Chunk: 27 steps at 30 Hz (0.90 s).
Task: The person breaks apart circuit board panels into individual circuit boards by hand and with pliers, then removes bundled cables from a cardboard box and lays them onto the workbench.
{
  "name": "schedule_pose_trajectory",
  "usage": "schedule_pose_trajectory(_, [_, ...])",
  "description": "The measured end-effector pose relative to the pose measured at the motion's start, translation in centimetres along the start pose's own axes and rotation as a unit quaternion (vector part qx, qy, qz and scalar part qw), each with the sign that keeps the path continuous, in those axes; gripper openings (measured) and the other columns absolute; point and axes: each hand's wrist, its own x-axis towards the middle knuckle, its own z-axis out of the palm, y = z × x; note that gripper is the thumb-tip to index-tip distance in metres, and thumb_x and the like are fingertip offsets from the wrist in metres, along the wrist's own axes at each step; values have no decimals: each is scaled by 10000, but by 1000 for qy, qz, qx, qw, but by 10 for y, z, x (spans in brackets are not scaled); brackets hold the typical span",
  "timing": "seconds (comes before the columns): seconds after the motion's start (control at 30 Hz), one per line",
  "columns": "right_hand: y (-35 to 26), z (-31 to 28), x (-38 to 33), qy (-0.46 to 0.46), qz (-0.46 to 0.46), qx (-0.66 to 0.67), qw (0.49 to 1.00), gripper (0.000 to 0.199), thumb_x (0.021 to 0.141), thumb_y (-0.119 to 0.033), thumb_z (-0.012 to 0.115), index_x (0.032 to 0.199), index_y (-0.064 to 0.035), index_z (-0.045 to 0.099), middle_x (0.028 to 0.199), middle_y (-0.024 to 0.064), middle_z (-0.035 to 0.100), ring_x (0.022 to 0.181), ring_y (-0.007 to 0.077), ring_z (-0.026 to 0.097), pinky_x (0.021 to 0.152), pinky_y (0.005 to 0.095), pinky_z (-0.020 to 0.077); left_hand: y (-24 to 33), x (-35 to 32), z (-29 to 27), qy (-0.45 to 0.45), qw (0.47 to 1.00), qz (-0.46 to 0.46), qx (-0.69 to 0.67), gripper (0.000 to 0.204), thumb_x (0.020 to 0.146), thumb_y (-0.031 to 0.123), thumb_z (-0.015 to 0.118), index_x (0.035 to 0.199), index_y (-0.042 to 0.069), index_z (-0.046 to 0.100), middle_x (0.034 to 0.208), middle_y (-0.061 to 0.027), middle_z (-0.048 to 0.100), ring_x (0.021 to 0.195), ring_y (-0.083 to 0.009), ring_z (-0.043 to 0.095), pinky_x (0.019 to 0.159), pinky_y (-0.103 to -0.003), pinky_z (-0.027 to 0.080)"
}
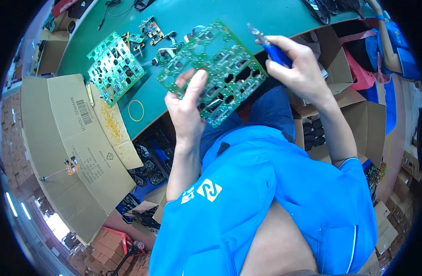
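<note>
Left fingers (197,84) on board (221,69), parts (152,32) beyond

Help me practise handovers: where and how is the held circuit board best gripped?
Probably pinch the circuit board by its free top corner, from across the table: the left hand grips its lower left, and pliers flank its upper right.

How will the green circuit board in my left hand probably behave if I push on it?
The circuit board is probably stiff, since it stays flat though your left hand grips only one side. It looks fairly light: it's thin and held one-handed. The many openings through it may leave weak spots that could crack.
</note>
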Motion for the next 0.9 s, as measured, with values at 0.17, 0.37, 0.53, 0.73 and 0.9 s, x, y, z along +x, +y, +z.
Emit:
schedule_pose_trajectory(0.17, [24,-17,4,-93,34,141,985,431,771,-175,654,1158,14,656,879,71,644,756,172,559,697,231,449,-2,16,-8,-54,985,-88,-138,318,831,81,730,1112,-34,636,933,-99,710,755,-136,657,702,-244,526])
schedule_pose_trajectory(0.37, [34,-15,-3,-163,57,306,936,453,773,-183,648,1173,29,650,881,63,641,786,156,563,730,220,448,-4,13,-5,-61,982,-130,-125,324,828,91,731,1111,-26,624,948,-106,713,741,-141,661,678,-235,527])
schedule_pose_trajectory(0.53, [34,-20,-4,-184,76,309,930,441,779,-181,645,1164,34,659,862,55,638,763,145,556,701,222,450,-3,12,-2,-54,984,-120,-118,324,828,94,734,1107,-24,620,961,-115,715,741,-142,665,663,-224,527])
schedule_pose_trajectory(0.73, [26,-9,-10,-109,33,105,988,404,789,-179,642,1141,15,681,818,39,636,691,126,537,647,225,430,0,-1,12,-50,999,-14,0,302,841,105,738,1091,-34,639,931,-113,718,746,-135,666,666,-218,527])
schedule_pose_trajectory(0.9, [19,-1,-11,0,11,-45,999,369,808,-184,636,1123,-3,694,782,22,623,634,105,504,601,223,395,-5,3,18,-30,997,48,57,282,870,112,715,1100,-37,648,912,-113,718,722,-139,674,638,-220,532])
